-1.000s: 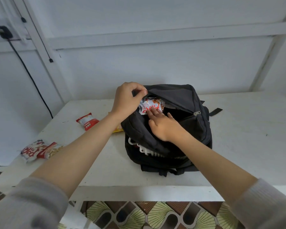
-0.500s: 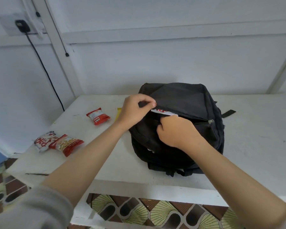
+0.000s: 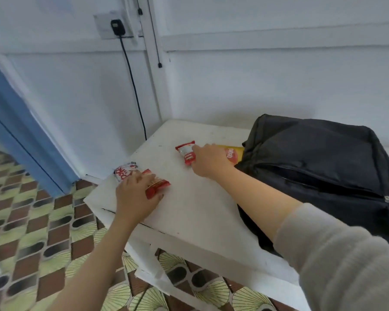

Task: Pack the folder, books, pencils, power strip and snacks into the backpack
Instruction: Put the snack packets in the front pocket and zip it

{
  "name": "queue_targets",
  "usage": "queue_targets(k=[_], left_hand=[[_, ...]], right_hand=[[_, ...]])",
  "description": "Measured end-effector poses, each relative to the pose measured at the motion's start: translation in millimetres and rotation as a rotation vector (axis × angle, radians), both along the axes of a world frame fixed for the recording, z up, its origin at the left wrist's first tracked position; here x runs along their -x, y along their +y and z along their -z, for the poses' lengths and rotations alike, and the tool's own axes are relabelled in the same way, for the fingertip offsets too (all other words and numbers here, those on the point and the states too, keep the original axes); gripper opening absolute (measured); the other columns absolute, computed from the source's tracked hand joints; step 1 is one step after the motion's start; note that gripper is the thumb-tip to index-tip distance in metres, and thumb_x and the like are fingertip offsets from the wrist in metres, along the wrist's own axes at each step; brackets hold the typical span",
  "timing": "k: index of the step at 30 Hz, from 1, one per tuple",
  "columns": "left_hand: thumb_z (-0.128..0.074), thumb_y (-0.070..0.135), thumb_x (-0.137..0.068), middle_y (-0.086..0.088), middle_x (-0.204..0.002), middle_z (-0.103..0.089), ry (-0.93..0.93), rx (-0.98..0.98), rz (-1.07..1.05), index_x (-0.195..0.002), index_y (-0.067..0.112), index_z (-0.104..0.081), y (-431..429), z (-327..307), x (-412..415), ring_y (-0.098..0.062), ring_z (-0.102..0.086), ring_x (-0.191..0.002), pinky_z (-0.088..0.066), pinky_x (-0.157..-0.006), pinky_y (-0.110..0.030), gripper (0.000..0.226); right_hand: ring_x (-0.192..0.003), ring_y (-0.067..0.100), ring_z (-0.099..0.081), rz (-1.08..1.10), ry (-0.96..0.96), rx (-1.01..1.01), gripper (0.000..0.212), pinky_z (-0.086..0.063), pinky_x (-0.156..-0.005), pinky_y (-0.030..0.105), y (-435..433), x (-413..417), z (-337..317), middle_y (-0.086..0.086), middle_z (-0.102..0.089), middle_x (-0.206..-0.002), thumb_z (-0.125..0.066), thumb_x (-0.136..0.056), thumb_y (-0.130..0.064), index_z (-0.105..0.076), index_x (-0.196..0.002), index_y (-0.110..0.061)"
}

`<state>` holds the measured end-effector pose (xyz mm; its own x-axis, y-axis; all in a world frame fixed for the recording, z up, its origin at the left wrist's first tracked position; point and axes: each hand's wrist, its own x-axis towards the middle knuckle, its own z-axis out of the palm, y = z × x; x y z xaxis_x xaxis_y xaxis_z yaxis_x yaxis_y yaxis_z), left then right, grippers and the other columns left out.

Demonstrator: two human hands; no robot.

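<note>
The black backpack [image 3: 323,167] lies on the right side of the white table [image 3: 195,212], its front zip pocket gaping open. My left hand [image 3: 135,196] lies on a red snack packet [image 3: 158,186] near the table's left corner, fingers on top and thumb curled at its lower edge. A white and red snack packet [image 3: 122,172] pokes out beside those fingers. My right hand [image 3: 209,162] reaches across and pinches a small red snack packet [image 3: 185,152] between fingers and thumb. A yellow snack packet [image 3: 234,153] lies just behind that hand, against the backpack.
The table's left corner and front edge are close to my left hand, with patterned floor tiles [image 3: 43,232] below. A black cable [image 3: 134,86] hangs from a wall plug [image 3: 117,26] behind the table. A blue door frame [image 3: 20,131] stands at the left.
Both hands have left the backpack pocket, where a snack packet went in. They moved left to the packets on the table. My view has swung left and down.
</note>
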<state>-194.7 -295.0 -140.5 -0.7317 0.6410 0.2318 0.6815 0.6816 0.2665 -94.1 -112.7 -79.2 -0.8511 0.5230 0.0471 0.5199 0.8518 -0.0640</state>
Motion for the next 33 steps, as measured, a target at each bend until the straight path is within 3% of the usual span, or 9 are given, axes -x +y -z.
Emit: queue_targets(k=[7,11,14,16,19,23,25,28,33], left_hand=[[-0.070,0.022,-0.080,-0.005,-0.138,-0.047,-0.177,-0.162,0.096,-0.129,0.024,-0.055,-17.7,7.2,13.7,-0.025,-0.039,-0.128,-0.031,-0.104,-0.036,0.051],[-0.072,0.016,-0.079,0.001,-0.132,-0.053,-0.226,-0.355,0.107,-0.125,0.025,-0.058,-16.9,9.6,10.5,-0.018,-0.043,-0.128,-0.039,-0.103,-0.037,0.049],[-0.073,0.015,-0.078,0.013,-0.120,-0.053,-0.242,-0.514,0.147,-0.121,0.033,-0.056,-9.4,5.2,8.9,-0.012,-0.051,-0.114,-0.046,-0.084,-0.024,0.050],[-0.073,0.015,-0.078,0.012,-0.119,-0.055,-0.241,-0.579,0.200,-0.121,0.034,-0.055,2.2,-4.1,8.7,-0.012,-0.054,-0.108,-0.043,-0.077,-0.016,0.051],[-0.073,0.017,-0.078,0.005,-0.121,-0.060,-0.214,-0.639,0.259,-0.124,0.028,-0.057,27.7,-26.1,5.4,-0.009,-0.055,-0.105,-0.046,-0.075,-0.017,0.050],[-0.073,0.019,-0.078,0.031,-0.111,-0.054,-0.204,-0.751,0.351,-0.121,0.035,-0.057,68.9,-65.8,-14.0,0.003,-0.056,-0.100,-0.049,-0.074,-0.018,0.048],[-0.073,0.019,-0.079,0.040,-0.107,-0.051,-0.240,-0.772,0.424,-0.120,0.039,-0.056,90.7,-83.2,-28.4,0.005,-0.055,-0.100,-0.047,-0.074,-0.015,0.049],[-0.073,0.021,-0.079,0.031,-0.111,-0.052,-0.280,-0.718,0.543,-0.123,0.041,-0.053,123.9,-98.4,-53.0,0.004,-0.054,-0.102,-0.044,-0.076,-0.012,0.052],[-0.073,0.022,-0.079,0.039,-0.103,-0.050,-0.325,-0.578,0.785,-0.115,0.056,-0.045,170.6,-101.7,-99.3,0.017,-0.048,-0.097,-0.038,-0.079,-0.006,0.057]], right_hand=[[-0.112,0.033,-0.051,0.069,0.013,0.039,0.055,-0.036,-0.090,0.039,15.5,43.7,41.3,0.012,-0.057,-0.121,-0.045,-0.090,-0.054,-0.038,-0.133,-0.021],[-0.107,0.031,-0.053,0.107,0.109,-0.002,0.043,-0.035,-0.088,0.037,13.9,51.6,47.2,0.010,-0.060,-0.114,-0.052,-0.088,-0.040,-0.043,-0.124,-0.017],[-0.104,0.029,-0.052,0.147,0.113,-0.020,0.041,-0.035,-0.083,0.035,16.2,50.3,37.9,0.009,-0.059,-0.110,-0.054,-0.085,-0.037,-0.049,-0.118,-0.014],[-0.104,0.027,-0.052,0.190,0.081,-0.086,0.040,-0.035,-0.085,0.035,19.2,48.0,24.3,0.008,-0.058,-0.110,-0.056,-0.083,-0.038,-0.052,-0.115,-0.014],[-0.102,0.026,-0.051,0.257,0.056,-0.160,0.035,-0.035,-0.085,0.035,24.6,36.7,-6.2,0.008,-0.057,-0.109,-0.056,-0.082,-0.033,-0.053,-0.111,-0.014],[-0.088,0.023,-0.048,0.313,0.096,-0.193,0.020,-0.029,-0.074,0.032,38.0,-5.4,-60.3,0.003,-0.056,-0.097,-0.054,-0.082,-0.030,-0.050,-0.096,-0.016],[-0.096,0.026,-0.052,0.361,0.135,-0.183,0.024,-0.032,-0.080,0.035,49.4,-40.5,-81.6,0.005,-0.058,-0.101,-0.053,-0.083,-0.035,-0.050,-0.097,-0.016],[-0.100,0.028,-0.052,0.448,0.205,-0.132,0.035,-0.033,-0.084,0.037,63.5,-100.4,-96.1,0.008,-0.058,-0.103,-0.053,-0.083,-0.039,-0.053,-0.107,-0.013],[-0.101,0.034,-0.054,0.610,0.228,-0.080,0.032,-0.036,-0.091,0.042,73.0,-184.2,-84.2,0.010,-0.060,-0.101,-0.056,-0.078,-0.039,-0.045,-0.096,-0.014]])
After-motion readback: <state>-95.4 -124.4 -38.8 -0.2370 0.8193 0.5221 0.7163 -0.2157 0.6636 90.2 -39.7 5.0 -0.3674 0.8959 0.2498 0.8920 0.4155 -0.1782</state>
